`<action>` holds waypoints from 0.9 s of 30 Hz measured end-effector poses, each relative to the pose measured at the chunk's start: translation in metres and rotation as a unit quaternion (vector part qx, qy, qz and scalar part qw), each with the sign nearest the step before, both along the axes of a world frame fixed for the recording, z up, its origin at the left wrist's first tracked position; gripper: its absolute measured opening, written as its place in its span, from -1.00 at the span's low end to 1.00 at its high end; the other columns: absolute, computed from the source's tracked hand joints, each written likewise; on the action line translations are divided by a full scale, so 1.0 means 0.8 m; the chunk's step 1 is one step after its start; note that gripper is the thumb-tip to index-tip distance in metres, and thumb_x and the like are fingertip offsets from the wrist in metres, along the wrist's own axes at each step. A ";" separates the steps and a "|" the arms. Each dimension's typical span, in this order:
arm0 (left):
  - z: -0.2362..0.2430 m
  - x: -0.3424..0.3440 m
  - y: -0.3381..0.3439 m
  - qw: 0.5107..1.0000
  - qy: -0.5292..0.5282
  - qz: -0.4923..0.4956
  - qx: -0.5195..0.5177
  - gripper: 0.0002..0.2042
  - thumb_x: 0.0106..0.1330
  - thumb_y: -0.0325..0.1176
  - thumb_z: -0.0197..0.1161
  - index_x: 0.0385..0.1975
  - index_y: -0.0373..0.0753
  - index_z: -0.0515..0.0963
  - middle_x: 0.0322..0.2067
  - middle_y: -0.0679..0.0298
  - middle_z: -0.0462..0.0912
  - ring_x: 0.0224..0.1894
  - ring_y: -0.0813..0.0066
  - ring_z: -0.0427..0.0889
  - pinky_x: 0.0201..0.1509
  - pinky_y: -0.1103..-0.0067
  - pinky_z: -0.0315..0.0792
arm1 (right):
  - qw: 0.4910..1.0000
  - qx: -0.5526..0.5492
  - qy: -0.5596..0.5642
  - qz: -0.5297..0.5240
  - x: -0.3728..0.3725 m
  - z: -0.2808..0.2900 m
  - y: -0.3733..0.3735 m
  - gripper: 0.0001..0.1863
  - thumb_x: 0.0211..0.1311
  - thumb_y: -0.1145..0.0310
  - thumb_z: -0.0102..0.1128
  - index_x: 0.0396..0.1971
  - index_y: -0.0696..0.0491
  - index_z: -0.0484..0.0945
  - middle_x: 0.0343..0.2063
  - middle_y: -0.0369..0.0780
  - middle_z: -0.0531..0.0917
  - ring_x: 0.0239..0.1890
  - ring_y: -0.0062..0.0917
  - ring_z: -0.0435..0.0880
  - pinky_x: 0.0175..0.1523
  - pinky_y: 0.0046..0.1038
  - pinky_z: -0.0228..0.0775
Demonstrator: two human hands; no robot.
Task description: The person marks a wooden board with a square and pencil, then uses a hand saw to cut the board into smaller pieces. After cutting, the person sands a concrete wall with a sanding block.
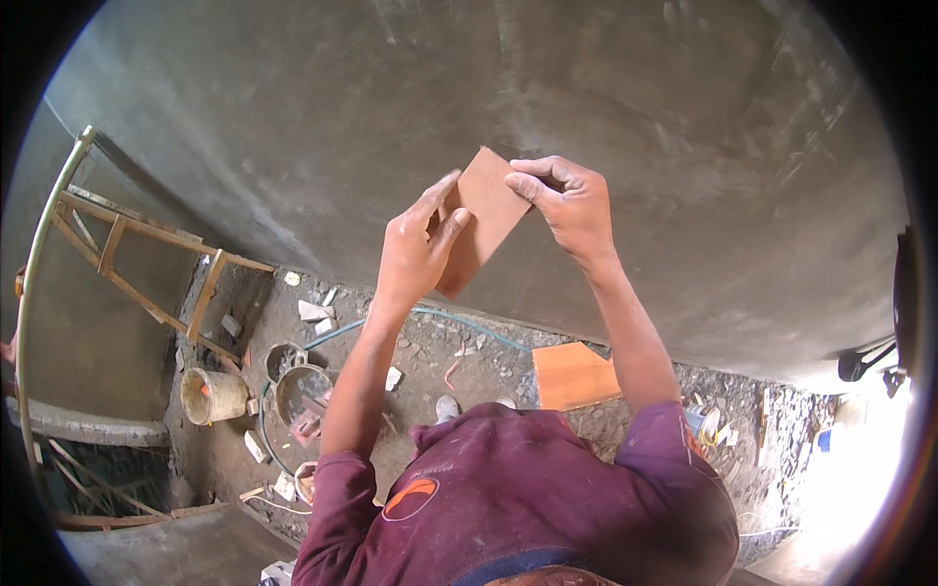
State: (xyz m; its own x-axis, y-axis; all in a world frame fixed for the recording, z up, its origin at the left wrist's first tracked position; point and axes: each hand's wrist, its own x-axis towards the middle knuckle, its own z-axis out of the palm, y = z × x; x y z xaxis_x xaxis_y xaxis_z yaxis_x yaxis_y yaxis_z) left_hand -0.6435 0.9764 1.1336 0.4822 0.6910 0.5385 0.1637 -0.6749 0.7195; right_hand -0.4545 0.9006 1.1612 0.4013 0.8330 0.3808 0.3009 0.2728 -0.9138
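Note:
A reddish-brown sheet that looks like sandpaper (489,200) is held up in front of the grey plastered wall (703,127), tilted with one corner pointing up. My left hand (418,244) grips its left edge, thumb on the near face and fingers behind. With thumb and forefinger, my right hand (572,205) pinches the right corner. Pale dust coats the fingers of both hands. The sheet's lower end narrows beside my left wrist, and its far face is hidden.
Below lies rubble-strewn ground with an orange board (575,376), a dirty white bucket (213,396), a dark round basin (303,393) and a green hose (469,320). A wooden frame (147,230) leans at the left. Bright light floods the lower right.

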 end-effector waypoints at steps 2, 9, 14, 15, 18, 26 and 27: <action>0.005 0.016 -0.006 0.996 -0.054 0.014 -0.065 -0.63 0.36 -0.32 0.26 0.12 -0.32 0.50 -0.13 0.13 0.68 -0.12 0.38 0.66 0.03 0.50 0.48 | 0.996 0.046 0.073 0.016 0.004 0.002 -0.006 -0.66 0.32 0.36 0.27 0.04 0.18 0.58 -0.24 -0.19 0.72 -0.21 -0.58 0.65 -0.08 -0.47 0.52; 0.027 0.120 -0.029 0.983 -0.161 -0.041 -0.076 -0.55 0.39 -0.29 0.20 0.26 -0.22 0.40 -0.03 0.12 0.58 -0.04 0.37 0.59 0.06 0.45 0.46 | 0.989 0.095 -0.063 -0.096 0.038 -0.014 -0.026 -0.38 0.30 0.22 0.28 0.20 0.28 0.28 -0.08 0.00 0.66 0.02 -0.41 0.63 0.08 -0.35 0.46; 0.049 0.131 0.013 0.982 -0.179 -0.061 -0.014 -0.36 0.38 -0.13 0.25 0.42 -0.12 0.22 0.17 0.12 0.41 0.12 0.29 0.50 0.20 0.33 0.38 | 0.880 0.196 -0.233 -0.363 0.127 0.180 -0.064 -0.52 0.31 0.26 0.19 0.03 0.19 0.20 -0.34 0.11 0.68 -0.28 -0.07 0.74 -0.25 -0.21 0.58; 0.058 0.142 0.024 0.982 -0.182 -0.055 0.013 -0.36 0.38 -0.14 0.25 0.42 -0.12 0.22 0.19 0.12 0.39 0.16 0.26 0.47 0.21 0.32 0.36 | 0.842 0.165 -0.307 -0.412 0.153 0.222 -0.069 -0.53 0.31 0.29 0.17 0.03 0.18 0.17 -0.39 0.13 0.67 -0.32 -0.02 0.72 -0.28 -0.15 0.56; 0.071 0.158 0.077 0.978 -0.168 0.021 0.122 -0.35 0.37 -0.15 0.26 0.42 -0.11 0.21 0.27 0.12 0.31 0.26 0.20 0.35 0.27 0.29 0.29 | 0.775 0.069 -0.407 -0.478 0.177 0.244 -0.057 -0.56 0.30 0.36 0.12 0.03 0.15 0.12 -0.46 0.16 0.65 -0.38 0.10 0.66 -0.31 0.00 0.52; -0.018 0.197 0.249 0.859 -0.079 0.255 0.436 -0.43 0.45 0.07 0.04 0.38 -0.03 0.28 0.42 0.15 0.17 0.44 0.18 0.16 0.45 0.24 -0.05 | 0.719 0.157 -0.408 -0.539 0.220 0.316 0.005 -0.41 0.24 0.24 0.14 0.16 0.15 0.13 -0.25 0.26 0.62 -0.18 0.20 0.61 -0.05 0.04 0.47; -0.023 0.197 0.258 0.841 -0.086 0.273 0.460 -0.44 0.46 0.10 -0.01 0.38 -0.03 0.29 0.42 0.15 0.19 0.45 0.19 0.15 0.46 0.25 -0.06 | 0.711 0.177 -0.445 -0.515 0.228 0.347 0.005 -0.42 0.23 0.23 0.15 0.15 0.17 0.16 -0.23 0.25 0.63 -0.16 0.18 0.62 -0.04 0.00 0.48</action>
State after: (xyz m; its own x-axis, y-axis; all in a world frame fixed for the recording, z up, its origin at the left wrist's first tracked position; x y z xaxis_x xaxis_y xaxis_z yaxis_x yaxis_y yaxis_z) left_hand -0.4858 1.1828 1.1148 0.0895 0.0376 0.9953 0.5761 -0.8171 -0.0209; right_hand -0.2719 0.9045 1.4386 0.1984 0.0610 0.9782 0.9234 -0.3464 -0.1656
